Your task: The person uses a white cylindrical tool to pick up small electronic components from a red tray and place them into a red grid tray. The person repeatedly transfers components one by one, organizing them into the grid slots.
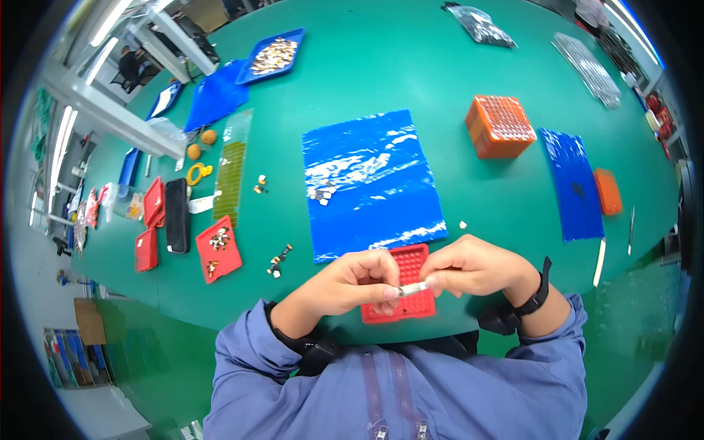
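Between my two hands is a small whitish cylindrical piece (412,290), held level above a red perforated tray (378,311) at the table's near edge. The fingers of my left hand (358,280) pinch its left end, which looks darker and metallic. My right hand (469,268) grips the other end between thumb and fingers. What exactly the piece is, I cannot make out. Just beyond the tray lies a blue plastic sheet (374,191), with a few small white pieces (321,194) on its left part.
On the left, a red tray (229,253) holds small metal parts, beside a black case (177,216). Loose parts (279,260) lie near my left forearm. A stack of orange trays (501,128) stands at right. Farther off is a blue tray of brass-coloured parts (274,57).
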Demonstrator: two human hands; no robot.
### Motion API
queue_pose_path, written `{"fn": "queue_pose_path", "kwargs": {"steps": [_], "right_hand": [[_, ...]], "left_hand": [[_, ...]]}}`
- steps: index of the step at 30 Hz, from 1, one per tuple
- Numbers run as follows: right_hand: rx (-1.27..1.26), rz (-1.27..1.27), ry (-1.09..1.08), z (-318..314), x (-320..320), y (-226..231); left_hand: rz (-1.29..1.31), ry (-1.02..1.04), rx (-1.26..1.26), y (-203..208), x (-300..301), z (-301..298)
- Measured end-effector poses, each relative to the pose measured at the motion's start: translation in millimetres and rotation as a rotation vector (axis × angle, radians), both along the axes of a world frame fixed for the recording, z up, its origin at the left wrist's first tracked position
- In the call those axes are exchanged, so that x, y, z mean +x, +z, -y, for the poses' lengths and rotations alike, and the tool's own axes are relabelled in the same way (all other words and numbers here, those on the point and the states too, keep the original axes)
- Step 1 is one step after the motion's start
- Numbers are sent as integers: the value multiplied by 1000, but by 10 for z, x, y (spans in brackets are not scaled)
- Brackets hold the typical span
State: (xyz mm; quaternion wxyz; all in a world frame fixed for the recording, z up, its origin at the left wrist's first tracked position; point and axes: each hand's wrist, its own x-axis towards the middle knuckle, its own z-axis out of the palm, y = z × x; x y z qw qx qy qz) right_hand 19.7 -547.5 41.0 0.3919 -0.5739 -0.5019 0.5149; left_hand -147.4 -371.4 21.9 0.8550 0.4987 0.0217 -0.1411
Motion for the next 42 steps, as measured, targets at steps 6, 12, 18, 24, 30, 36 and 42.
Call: {"fn": "queue_pose_path", "kwargs": {"steps": [6, 12, 18, 24, 30, 36, 42], "right_hand": [[127, 125, -63, 12, 73, -99], [155, 174, -199, 12, 179, -133], [119, 204, -203, 5, 187, -137], [182, 192, -234, 0, 175, -178], [164, 198, -230, -18, 174, -174], [178, 233, -229, -17, 174, -188], [152, 203, -225, -24, 153, -179]], "left_hand": [[46, 61, 57, -62, -9, 0], [178, 211, 202, -41, -26, 36], [369, 238, 562, -22, -4, 17], [368, 239, 600, -11, -10, 23], [379, 250, 638, 5, -21, 18], [157, 760, 875, 24, -10, -413], [217, 629, 1598, -115, 18, -826]]}}
